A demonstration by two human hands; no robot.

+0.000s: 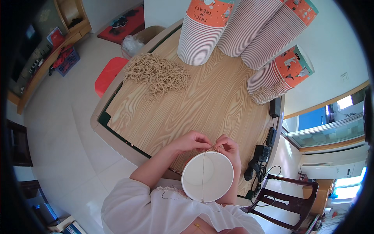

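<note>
A white-lined paper bucket (218,177) is held close against my body with its mouth facing up toward me. A thin tan twine (203,171) runs across its mouth from the near rim to the far rim. At the far rim, my left hand (191,141) pinches the twine from the left. My right hand (230,148) pinches it from the right, its fingertips close to the left ones. A small tangle or knot of twine shows between the fingers; its exact form is too small to make out. The bucket's outside is mostly hidden.
A loose heap of tan twine (157,74) lies on the wood-grain table (183,109). Tall bucket stacks (202,39) stand at the far side; a shorter stack (278,76) with twine leans at right. Black power adapters (261,153) line the right edge, near a dark chair (288,201).
</note>
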